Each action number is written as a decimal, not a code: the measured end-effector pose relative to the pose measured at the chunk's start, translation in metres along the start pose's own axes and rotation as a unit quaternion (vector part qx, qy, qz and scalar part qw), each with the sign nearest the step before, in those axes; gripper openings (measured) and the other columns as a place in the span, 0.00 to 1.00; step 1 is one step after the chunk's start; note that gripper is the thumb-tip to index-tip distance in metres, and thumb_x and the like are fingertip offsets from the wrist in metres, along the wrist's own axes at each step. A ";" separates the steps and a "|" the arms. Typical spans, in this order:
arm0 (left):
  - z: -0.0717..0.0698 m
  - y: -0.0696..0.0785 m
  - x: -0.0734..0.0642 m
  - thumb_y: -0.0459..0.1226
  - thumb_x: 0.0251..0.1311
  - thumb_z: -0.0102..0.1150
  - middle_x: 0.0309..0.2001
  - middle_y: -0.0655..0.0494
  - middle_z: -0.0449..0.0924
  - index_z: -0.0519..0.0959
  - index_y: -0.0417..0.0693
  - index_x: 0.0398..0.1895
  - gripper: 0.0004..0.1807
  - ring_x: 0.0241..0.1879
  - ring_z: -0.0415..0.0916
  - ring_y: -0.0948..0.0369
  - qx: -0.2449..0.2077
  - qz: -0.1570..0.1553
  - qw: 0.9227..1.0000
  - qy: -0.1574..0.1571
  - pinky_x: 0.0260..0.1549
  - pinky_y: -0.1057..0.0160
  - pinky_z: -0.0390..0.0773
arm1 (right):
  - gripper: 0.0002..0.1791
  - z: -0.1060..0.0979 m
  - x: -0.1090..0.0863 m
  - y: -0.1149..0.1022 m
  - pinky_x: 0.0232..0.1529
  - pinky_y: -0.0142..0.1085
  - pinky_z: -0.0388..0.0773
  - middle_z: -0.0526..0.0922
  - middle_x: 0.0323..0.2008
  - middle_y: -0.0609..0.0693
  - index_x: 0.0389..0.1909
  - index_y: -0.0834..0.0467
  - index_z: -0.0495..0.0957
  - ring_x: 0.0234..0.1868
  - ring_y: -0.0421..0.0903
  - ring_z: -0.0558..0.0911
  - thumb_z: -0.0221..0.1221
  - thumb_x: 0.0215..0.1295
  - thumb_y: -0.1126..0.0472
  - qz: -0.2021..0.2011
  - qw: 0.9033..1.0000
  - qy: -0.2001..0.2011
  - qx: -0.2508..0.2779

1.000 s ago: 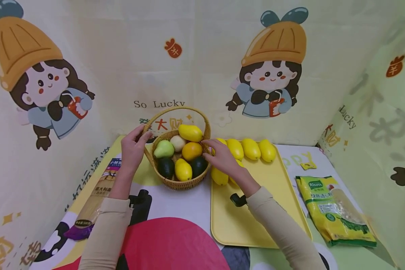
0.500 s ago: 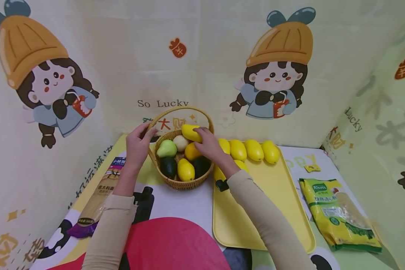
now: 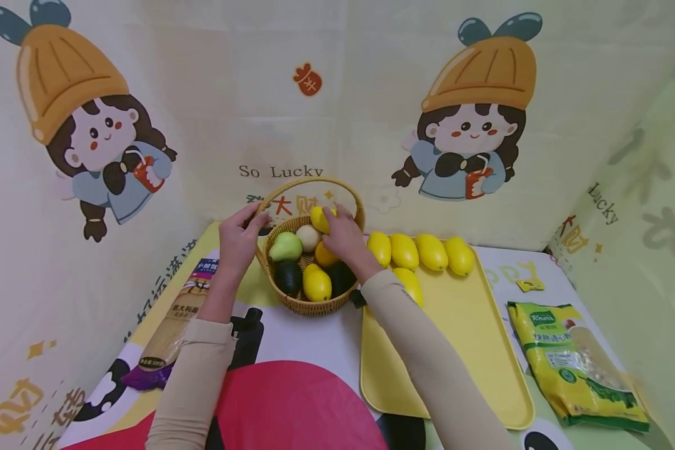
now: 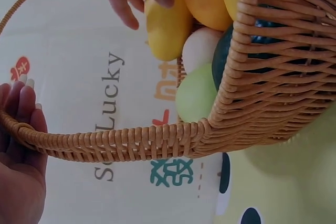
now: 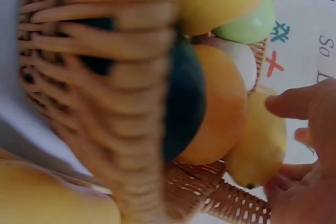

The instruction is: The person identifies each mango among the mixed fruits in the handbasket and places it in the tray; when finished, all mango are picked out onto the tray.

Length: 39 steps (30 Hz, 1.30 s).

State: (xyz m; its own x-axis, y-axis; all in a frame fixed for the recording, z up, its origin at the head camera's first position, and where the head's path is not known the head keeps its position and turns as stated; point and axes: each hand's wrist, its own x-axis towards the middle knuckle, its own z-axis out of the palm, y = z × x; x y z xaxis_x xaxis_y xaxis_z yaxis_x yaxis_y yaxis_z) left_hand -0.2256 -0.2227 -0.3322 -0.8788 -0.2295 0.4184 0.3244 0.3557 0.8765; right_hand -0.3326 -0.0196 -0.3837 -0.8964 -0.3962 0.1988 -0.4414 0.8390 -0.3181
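A woven basket (image 3: 315,307) with an arched handle stands at the table's back. In it lie a yellow mango (image 3: 320,219) on top at the rear, a green pear (image 3: 285,247), a pale round fruit (image 3: 308,238), an orange fruit (image 3: 324,254), another yellow fruit (image 3: 317,284) and dark green avocados (image 3: 288,278). My left hand (image 3: 240,240) grips the handle's left side, its fingers around the cane (image 4: 23,135). My right hand (image 3: 345,237) reaches over the basket and holds the rear mango, thumb on one side and fingers on the other (image 5: 257,140). The hand partly hides this mango and the orange fruit.
A yellow tray (image 3: 455,350) right of the basket bears several yellow mangoes (image 3: 432,252) along its back. Further right lie a yellow-green Knorr bag (image 3: 576,365) and a small yellow packet (image 3: 530,285). A pasta pack (image 3: 174,319) lies at left. Printed cloth walls stand behind and beside.
My right hand has moved from the basket's right rim up and left onto the rear mango and closed around it. The left hand stays on the handle. The view has turned slightly left.
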 end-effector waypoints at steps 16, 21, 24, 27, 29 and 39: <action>0.006 0.003 0.000 0.36 0.71 0.56 0.42 0.40 0.85 0.78 0.40 0.61 0.18 0.39 0.84 0.61 -0.002 0.002 1.000 0.006 0.43 0.75 0.82 | 0.31 0.007 0.006 0.002 0.64 0.46 0.72 0.66 0.70 0.56 0.71 0.52 0.62 0.63 0.52 0.72 0.57 0.69 0.55 0.008 0.989 -0.024 0.145; 0.008 0.002 -0.001 0.35 0.70 0.56 0.42 0.38 0.84 0.78 0.39 0.61 0.18 0.38 0.84 0.61 -0.006 0.007 1.000 0.009 0.43 0.75 0.82 | 0.29 0.008 0.003 -0.004 0.60 0.45 0.74 0.71 0.66 0.55 0.65 0.53 0.66 0.57 0.51 0.74 0.61 0.64 0.58 -0.036 0.990 -0.027 0.135; 0.008 0.001 -0.002 0.36 0.71 0.56 0.43 0.36 0.84 0.78 0.40 0.62 0.19 0.37 0.83 0.65 -0.009 0.006 1.000 0.009 0.44 0.75 0.82 | 0.29 0.012 -0.002 -0.005 0.60 0.45 0.75 0.72 0.65 0.55 0.64 0.53 0.68 0.56 0.50 0.75 0.62 0.62 0.58 -0.068 0.991 -0.028 0.114; 0.007 0.000 -0.003 0.36 0.71 0.56 0.43 0.35 0.84 0.78 0.41 0.62 0.19 0.38 0.83 0.65 -0.007 0.005 1.000 0.010 0.45 0.76 0.81 | 0.28 0.015 -0.008 -0.005 0.60 0.44 0.75 0.72 0.65 0.56 0.64 0.53 0.68 0.56 0.50 0.75 0.60 0.61 0.59 -0.087 0.990 -0.026 0.108; 0.007 0.000 -0.002 0.36 0.71 0.56 0.43 0.35 0.84 0.78 0.41 0.61 0.18 0.39 0.83 0.63 -0.005 0.006 1.000 0.012 0.44 0.76 0.81 | 0.28 0.015 -0.011 -0.004 0.59 0.44 0.75 0.72 0.64 0.55 0.63 0.53 0.69 0.55 0.49 0.75 0.60 0.61 0.59 -0.094 0.989 -0.021 0.108; 0.005 -0.002 -0.002 0.38 0.70 0.56 0.41 0.43 0.85 0.78 0.41 0.61 0.19 0.37 0.83 0.67 -0.005 0.003 1.000 0.022 0.43 0.76 0.81 | 0.28 0.010 -0.029 0.005 0.63 0.43 0.74 0.72 0.64 0.52 0.63 0.51 0.70 0.57 0.48 0.74 0.61 0.60 0.56 -0.104 0.988 -0.011 0.111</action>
State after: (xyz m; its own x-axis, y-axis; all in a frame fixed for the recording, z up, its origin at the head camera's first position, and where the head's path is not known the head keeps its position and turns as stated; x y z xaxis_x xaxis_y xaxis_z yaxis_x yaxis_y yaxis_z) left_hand -0.2266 -0.2192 -0.3361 -0.8604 -0.2668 0.4343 0.3342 0.3480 0.8759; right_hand -0.3091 -0.0077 -0.4001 -0.7854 -0.5612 0.2613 -0.6114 0.6370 -0.4695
